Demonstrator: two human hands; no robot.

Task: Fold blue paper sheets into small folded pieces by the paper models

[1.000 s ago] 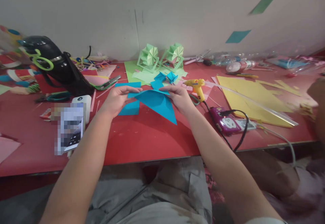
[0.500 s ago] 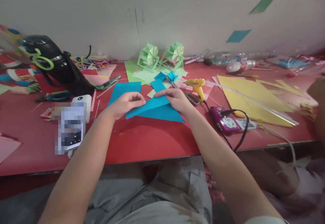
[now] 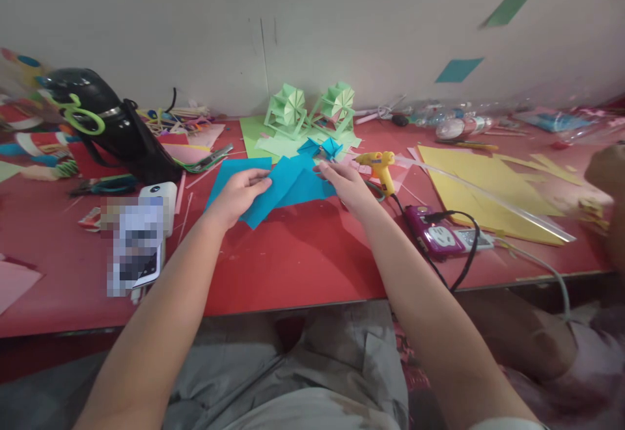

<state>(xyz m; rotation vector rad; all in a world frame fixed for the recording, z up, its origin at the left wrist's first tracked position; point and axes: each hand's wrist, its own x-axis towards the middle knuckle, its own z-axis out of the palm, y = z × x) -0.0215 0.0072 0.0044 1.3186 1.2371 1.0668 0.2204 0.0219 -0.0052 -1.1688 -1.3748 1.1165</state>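
Item: folded blue paper (image 3: 286,186). It is lying low over the middle of the red desk (image 3: 293,261), slanting from lower left to upper right, with a flat blue sheet (image 3: 229,171) showing beneath its left part.

Left hand (image 3: 238,194): its grip is clamping the left end of the folded blue paper, with the thumb pressing on top.

Right hand (image 3: 346,187): its fingertips are touching the paper's upper right edge. Whether its grip is closing on the paper or only resting there, I cannot tell.

Surroundings:
- A yellow glue gun (image 3: 379,166) is lying just beside the right hand, its black cord running to a purple power strip (image 3: 433,233).
- A small blue pinwheel (image 3: 324,148) is sitting just behind the folded blue paper.
- Two green paper models (image 3: 306,110) are standing near the wall.
- Yellow sheets (image 3: 481,186) are lying to the right under a clear strip.
- A phone (image 3: 138,248) is leaning by a white device (image 3: 161,196) on the left, its screen blurred and unreadable.
- A black helmet (image 3: 92,108) is resting at far left, with a green loop hanging on it.

Lettering: the socket markings are too small to read.
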